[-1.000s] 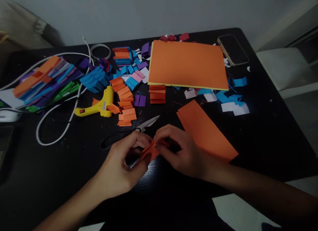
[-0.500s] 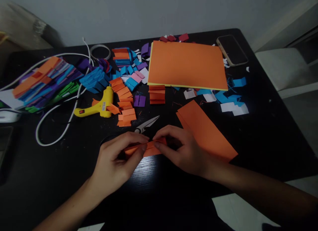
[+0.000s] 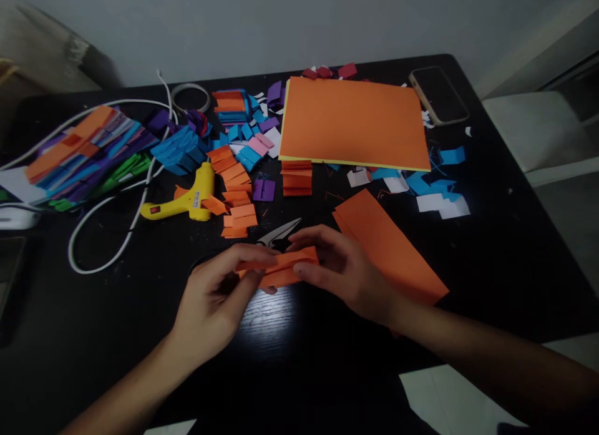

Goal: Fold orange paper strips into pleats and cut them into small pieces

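A folded strip of orange paper [image 3: 285,269] with a lengthwise crease is held between both hands, over the front of the black table. My left hand [image 3: 218,291] pinches its left end, thumb on the near side. At the right end, my right hand [image 3: 344,266] grips it between thumb and fingers. Just beyond the strip lies a pair of scissors [image 3: 281,231], blades pointing right and handles mostly hidden by my left hand. Orange paper pieces [image 3: 388,244] lie partly under my right forearm.
Left of centre sits a yellow glue gun [image 3: 202,191] beside folded orange pieces [image 3: 241,216]. A white cable [image 3: 75,235] loops at the left near bundled coloured strips [image 3: 93,151]. Large orange sheets [image 3: 353,123] lie at the back, with a phone [image 3: 438,95] to their right.
Both hands have raised the orange strip slightly and tilted it, so its creased face shows more. My right fingers have opened out a little along its end.
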`<state>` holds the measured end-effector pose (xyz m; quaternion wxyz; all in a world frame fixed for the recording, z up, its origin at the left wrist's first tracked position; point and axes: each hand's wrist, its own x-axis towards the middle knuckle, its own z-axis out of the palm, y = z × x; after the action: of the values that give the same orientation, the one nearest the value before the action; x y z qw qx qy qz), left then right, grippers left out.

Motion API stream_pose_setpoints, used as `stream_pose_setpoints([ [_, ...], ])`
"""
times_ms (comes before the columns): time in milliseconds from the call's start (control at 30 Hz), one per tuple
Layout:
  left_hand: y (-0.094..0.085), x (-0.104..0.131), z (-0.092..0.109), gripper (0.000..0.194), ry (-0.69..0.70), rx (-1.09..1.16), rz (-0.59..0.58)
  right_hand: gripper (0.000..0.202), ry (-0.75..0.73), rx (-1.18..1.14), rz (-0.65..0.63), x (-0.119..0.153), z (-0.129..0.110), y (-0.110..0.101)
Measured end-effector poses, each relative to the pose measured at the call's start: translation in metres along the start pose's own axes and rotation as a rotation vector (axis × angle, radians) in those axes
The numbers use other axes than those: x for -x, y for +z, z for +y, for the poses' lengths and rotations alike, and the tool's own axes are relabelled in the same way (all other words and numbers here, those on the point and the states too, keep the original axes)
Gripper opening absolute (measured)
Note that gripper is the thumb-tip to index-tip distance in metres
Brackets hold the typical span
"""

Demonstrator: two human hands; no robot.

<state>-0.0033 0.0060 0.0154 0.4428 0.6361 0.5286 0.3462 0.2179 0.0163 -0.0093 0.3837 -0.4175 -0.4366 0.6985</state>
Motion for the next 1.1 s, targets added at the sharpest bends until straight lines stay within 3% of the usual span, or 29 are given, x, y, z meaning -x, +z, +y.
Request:
stream_pose_setpoints([
  [133, -0.004, 0.001, 0.000, 0.017, 0.032, -0.060, -0.024, 0.017, 0.066, 0.054, 0.057, -0.001, -0.003, -0.001],
  [367, 0.001, 0.000, -0.002, 0.003, 0.023, -0.017, -0.026, 0.015, 0.052, 0.061, 0.073, 0.000, -0.001, -0.001],
  [700, 0.006, 0.003, -0.006, 0.010, -0.043, 0.049, 0.116, 0.014, -0.004, 0.164, 0.124, 0.001, 0.000, 0.001],
  [833, 0.005, 0.001, -0.004, 0.013, -0.112, 0.091, 0.214, 0.018, 0.043, 0.214, 0.060, 0.003, -0.002, 0.002],
  [933, 0.002, -0.002, -0.004, 0.019, -0.115, 0.132, 0.229, 0.017, 0.060, 0.217, 0.009, 0.004, 0.000, 0.003],
  [1100, 0.002, -0.003, -0.002, 0.032, -0.103, 0.144, 0.187, 0.023, -0.031, 0.142, 0.044, 0.004, 0.007, 0.004],
])
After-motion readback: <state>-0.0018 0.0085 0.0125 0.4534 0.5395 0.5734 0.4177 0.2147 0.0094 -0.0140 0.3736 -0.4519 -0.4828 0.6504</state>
